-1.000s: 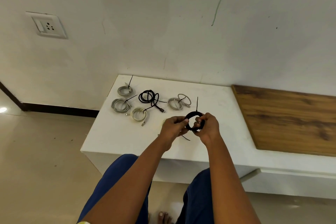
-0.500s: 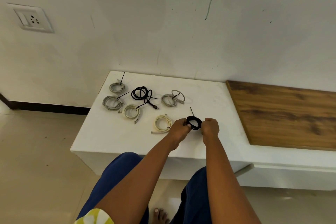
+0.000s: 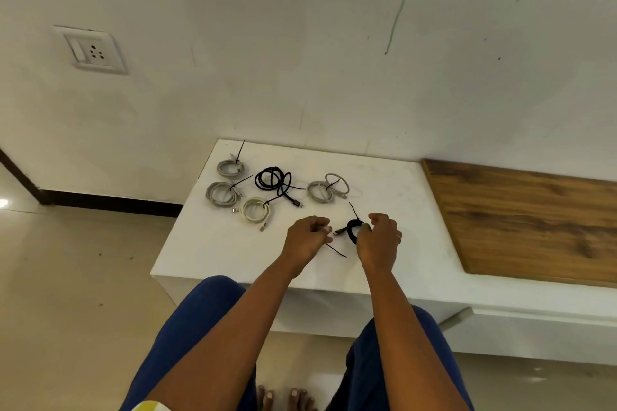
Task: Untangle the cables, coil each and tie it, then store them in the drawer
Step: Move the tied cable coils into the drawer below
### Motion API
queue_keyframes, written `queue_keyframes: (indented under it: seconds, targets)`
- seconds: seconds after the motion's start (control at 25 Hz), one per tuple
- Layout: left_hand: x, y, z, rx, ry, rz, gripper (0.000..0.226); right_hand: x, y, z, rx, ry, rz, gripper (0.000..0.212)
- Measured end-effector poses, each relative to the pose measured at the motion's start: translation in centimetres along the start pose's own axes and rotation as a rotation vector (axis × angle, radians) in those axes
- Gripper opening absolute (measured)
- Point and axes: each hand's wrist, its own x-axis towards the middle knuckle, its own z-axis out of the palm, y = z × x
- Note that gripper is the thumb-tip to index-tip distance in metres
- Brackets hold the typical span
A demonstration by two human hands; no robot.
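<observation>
five tied coils (image 3: 253, 192) upper centre; right hand (image 3: 379, 238) pinches black coil (image 3: 352, 230), left hand (image 3: 307, 237) pinches its tie; storing remains

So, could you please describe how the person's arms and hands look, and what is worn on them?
Both forearms are bare, with no sleeves reaching them. The right hand wears a thin ring on one finger. The left hand shows no ring or watch. A bit of yellow and white cloth shows beside the left arm at the bottom edge.
</observation>
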Motion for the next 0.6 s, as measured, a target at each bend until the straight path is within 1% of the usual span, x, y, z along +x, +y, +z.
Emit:
queue_keyframes:
  seconds: [0.08,0.16,0.24,0.28,0.36,0.44,0.48,0.52,0.6]
  targets:
    - [-1.1,-0.2,-1.6,-0.005,0.125,0.065,0.018,-2.2,-0.6,1.2,-0.052,-0.001,-0.233,0.024]
    - [-2.5,-1.2,-3.4,0.102,0.297,0.146,0.015,-5.2,-1.2,2.7,-0.068,-0.073,-0.441,0.021]
    - [-3.9,-3.1,-5.3,0.236,0.488,0.221,0.018,-8.1,-1.6,4.4,-0.116,-0.151,-0.635,0.019]
    - [-4.5,-4.2,-6.2,0.301,0.57,0.241,0.019,-9.3,-1.7,5.3,-0.142,-0.185,-0.716,0.019]
    - [-5.4,-6.1,-7.4,0.403,0.715,0.247,0.024,-11.1,-1.5,6.7,-0.18,-0.246,-0.801,0.02]
    - [-6.0,-7.5,-8.7,0.45,0.87,0.176,0.036,-12.6,-0.9,7.7,-0.202,-0.281,-0.837,0.023]
    - [-6.1,-7.9,-9.5,0.433,0.938,0.093,0.047,-13.2,-0.4,8.1,-0.209,-0.296,-0.846,0.025]
    - [-6.1,-8.1,-10.4,0.383,0.979,-0.007,0.058,-13.7,0.2,8.4,-0.214,-0.315,-0.85,0.027]
    - [-6.1,-8.4,-12.4,0.274,0.981,-0.156,0.077,-14.8,1.1,8.7,-0.214,-0.359,-0.835,0.032]
